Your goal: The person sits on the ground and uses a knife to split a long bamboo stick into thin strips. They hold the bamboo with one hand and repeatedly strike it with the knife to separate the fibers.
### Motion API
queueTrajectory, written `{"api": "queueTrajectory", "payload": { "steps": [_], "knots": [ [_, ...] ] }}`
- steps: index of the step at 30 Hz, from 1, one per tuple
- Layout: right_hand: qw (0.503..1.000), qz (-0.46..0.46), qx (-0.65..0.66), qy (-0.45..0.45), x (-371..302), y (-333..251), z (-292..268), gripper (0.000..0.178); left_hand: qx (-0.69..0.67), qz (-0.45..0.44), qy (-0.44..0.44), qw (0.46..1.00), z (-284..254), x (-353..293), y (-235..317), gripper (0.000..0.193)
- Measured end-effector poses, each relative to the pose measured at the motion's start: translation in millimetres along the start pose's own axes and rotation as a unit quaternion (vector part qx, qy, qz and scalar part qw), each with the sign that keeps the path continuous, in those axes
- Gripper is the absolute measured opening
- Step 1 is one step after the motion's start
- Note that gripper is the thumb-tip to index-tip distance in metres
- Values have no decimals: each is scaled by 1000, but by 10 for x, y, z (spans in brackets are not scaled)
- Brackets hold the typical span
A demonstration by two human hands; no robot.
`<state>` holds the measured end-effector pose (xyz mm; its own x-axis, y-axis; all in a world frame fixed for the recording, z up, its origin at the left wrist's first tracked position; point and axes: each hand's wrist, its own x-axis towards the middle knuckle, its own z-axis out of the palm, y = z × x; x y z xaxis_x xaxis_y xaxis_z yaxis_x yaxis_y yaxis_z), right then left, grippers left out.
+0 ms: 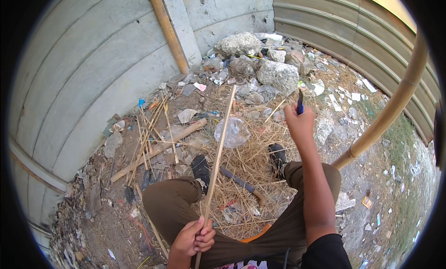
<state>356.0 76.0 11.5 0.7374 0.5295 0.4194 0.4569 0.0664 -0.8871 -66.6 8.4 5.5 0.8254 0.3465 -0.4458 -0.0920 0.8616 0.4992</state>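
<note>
My left hand (194,237) is wrapped round the lower end of a long, thin bamboo strip (220,150), which slants up and away between my knees. My right hand (298,123) is raised beyond my right knee, closed on a small knife (300,104) with a blue handle. Its dark tip points away from me, apart from the strip. On the straw between my feet lies a machete (241,184) with a dark blade and a curved brown handle. Neither hand touches it.
Several cut bamboo strips (147,129) and a thick bamboo pole (160,148) lie to the left. Rocks (278,76) and litter are heaped ahead. An upright bamboo post (388,118) leans at the right. A concrete wall (102,60) and a corrugated metal fence (341,25) enclose the spot.
</note>
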Motion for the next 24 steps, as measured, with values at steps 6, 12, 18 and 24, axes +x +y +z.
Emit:
{"api": "queueTrajectory", "payload": {
  "steps": [6,12,18,24],
  "knots": [
    [972,-150,-158,-93,-855,-186,390,20,187,102,79,974,598,699,346,40],
    [963,-225,-128,-71,-994,-176,467,19,211,110,94,967,765,972,348,37],
    [944,-302,-108,-81,-1122,-231,519,19,197,129,97,967,810,938,375,40],
    [921,-351,-162,-37,-944,-298,571,22,209,155,107,959,822,901,334,42]
  ]
}}
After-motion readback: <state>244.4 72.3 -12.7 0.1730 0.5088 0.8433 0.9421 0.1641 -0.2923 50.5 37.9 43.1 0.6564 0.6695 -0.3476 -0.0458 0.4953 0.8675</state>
